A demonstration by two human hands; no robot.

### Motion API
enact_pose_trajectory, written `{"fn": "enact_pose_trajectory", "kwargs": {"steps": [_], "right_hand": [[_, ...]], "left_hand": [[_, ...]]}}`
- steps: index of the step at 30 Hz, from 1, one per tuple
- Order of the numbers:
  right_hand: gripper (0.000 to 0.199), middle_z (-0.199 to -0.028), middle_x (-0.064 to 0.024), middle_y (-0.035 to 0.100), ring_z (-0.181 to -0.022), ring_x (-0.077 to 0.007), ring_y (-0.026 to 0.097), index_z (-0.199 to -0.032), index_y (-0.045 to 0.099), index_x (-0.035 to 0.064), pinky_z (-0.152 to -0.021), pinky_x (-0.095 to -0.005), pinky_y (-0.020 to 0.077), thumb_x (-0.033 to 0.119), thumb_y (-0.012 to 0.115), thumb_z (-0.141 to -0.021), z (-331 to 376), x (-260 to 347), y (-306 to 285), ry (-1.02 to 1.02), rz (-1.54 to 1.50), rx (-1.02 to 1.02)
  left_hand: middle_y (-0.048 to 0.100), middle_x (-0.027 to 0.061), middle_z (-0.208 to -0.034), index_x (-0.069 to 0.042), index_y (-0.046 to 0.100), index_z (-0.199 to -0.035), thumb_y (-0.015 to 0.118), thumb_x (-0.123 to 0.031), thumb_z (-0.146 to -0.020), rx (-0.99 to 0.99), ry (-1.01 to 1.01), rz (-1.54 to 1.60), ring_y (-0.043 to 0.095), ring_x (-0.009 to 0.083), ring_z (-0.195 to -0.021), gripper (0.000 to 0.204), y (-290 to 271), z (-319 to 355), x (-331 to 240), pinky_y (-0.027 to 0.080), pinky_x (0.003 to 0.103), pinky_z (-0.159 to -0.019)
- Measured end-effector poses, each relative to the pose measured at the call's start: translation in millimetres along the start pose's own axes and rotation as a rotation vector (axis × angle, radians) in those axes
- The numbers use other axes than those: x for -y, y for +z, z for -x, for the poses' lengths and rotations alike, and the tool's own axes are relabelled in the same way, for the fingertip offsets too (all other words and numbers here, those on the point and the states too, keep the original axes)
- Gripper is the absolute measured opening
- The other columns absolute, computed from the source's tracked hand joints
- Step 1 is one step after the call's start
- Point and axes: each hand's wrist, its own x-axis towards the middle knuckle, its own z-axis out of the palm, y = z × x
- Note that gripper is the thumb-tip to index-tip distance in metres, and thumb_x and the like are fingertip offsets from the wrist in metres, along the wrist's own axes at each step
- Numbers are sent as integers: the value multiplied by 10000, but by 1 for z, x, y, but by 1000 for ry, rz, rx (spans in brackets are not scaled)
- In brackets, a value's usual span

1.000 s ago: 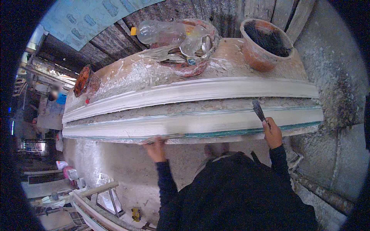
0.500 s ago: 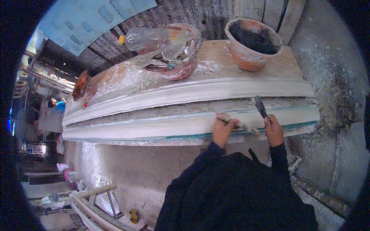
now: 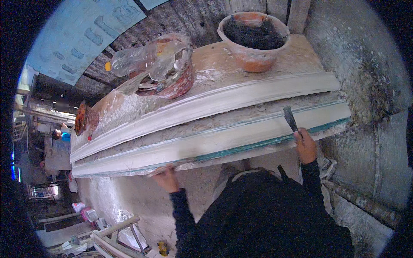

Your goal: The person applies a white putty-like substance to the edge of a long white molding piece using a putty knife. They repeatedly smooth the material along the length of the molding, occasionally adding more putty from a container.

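In my right hand [image 3: 306, 147] I hold a putty knife [image 3: 290, 118], its dirty grey blade pointing up over the near white moulding [image 3: 241, 135]. My left hand [image 3: 167, 179], smeared by motion, is at the front edge of the bench, left of my body. Its fingers are closed around a thin, flat, pale piece [image 3: 184, 162] too blurred to name. A green-blue line runs along the near moulding's front edge. Behind it lies a second long white moulding [image 3: 223, 106], parallel, with a rough grey gap between them.
An orange tub [image 3: 256, 64] with dark insides stands at the back right of the bench. Left of it, a plaster-stained basin [image 3: 178, 88] holds scraps and a clear plastic bottle [image 3: 129, 60]. A rough wall [image 3: 365, 81] bounds the right. Far left, a person [image 3: 64, 134] is visible.
My left hand has swept left along the near moulding to the bench's front edge, away from my right hand. The right hand keeps the putty knife raised. The view has turned somewhat.
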Motion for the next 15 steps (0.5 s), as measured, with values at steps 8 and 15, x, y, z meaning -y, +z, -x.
{"fn": "enact_pose_trajectory", "kwargs": {"steps": [8,15], "right_hand": [[271,-806,-201,577,-745,-382,562,-992,508,94,-612,-432,431,326,459,-862,-5,21,17,-159,27,134],[252,-828,-187,576,-741,-380,561,-961,499,83,-617,-427,434,311,456,-862,1,36,29,-115,21,205]], "left_hand": [[520,94,-791,14,446,-853,662,-178,-771,-7,123,-449,512,169,-706,300,-51,-70,-45,454,291,-610],[544,84,-817,-12,396,-984,680,-93,-730,644,-431,126,571,170,-683,390,137,100,-74,507,279,-581]]}}
